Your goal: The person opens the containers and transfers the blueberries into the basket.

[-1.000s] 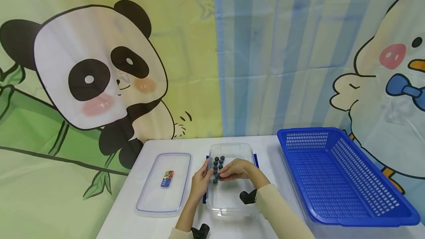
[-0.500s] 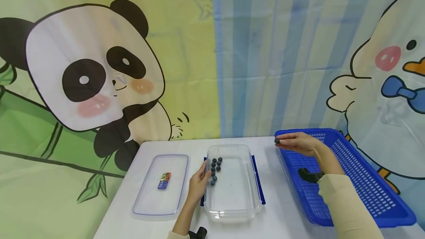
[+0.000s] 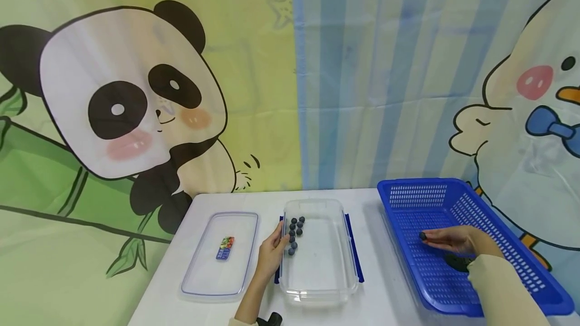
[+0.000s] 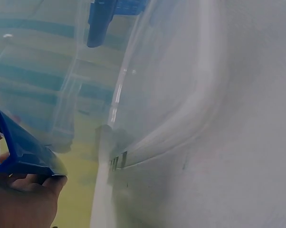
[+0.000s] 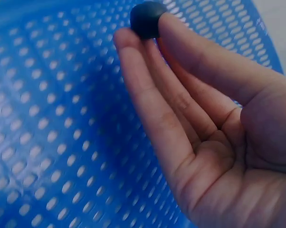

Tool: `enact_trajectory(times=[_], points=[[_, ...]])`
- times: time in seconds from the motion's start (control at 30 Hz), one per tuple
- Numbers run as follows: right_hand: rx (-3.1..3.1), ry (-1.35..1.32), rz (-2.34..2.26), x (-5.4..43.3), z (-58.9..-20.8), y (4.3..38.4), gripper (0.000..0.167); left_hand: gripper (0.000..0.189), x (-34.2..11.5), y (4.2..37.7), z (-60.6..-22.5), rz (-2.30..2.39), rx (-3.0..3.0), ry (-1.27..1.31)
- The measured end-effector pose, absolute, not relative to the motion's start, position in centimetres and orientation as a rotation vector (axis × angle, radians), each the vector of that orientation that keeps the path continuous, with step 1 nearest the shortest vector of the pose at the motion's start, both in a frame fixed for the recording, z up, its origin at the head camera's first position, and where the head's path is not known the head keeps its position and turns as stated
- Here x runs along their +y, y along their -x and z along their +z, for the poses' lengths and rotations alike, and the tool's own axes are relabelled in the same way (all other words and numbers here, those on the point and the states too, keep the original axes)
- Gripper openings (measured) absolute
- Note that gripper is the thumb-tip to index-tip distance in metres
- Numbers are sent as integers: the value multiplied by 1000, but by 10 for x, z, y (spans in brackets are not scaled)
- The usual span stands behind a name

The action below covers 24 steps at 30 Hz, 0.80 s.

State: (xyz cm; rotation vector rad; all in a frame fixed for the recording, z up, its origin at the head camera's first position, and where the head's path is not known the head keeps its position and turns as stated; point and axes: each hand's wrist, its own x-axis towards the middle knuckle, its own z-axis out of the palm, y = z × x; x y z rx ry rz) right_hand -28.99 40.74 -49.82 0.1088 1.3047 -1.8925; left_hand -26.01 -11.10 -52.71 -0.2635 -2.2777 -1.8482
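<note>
Your right hand (image 3: 453,239) is over the blue perforated basket (image 3: 414,204) at the right of the white worktop (image 3: 377,270), its thumb and fingers clamped on one dark round berry (image 5: 147,20) at their tips. Your left hand (image 3: 270,253) grips the left side of a clear plastic box (image 3: 321,270), fingers curled round its blue side flap (image 4: 26,154). Inside, more dark berries (image 3: 292,233) cluster near the left wall. Further left, a clear lid (image 3: 199,270) lies flat, bearing a colourful label (image 3: 225,248). Behind hangs a cartoon-printed curtain (image 3: 254,89).
</note>
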Motion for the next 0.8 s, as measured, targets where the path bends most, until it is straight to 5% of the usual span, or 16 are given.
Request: enact_trajectory(times=[0.43,0.63,0.8], points=[[1444,-406,-1940,422,-508,275,23,50,-113,263,-536,-1928,-2266,244],[1669,-102,-1920,409,-477,281,26,50,-112,265,-540,-1920,-2262,228],[1967,128,-1884,350,-430,295,47,52,-112,262,-531,-1925,-2281,237]])
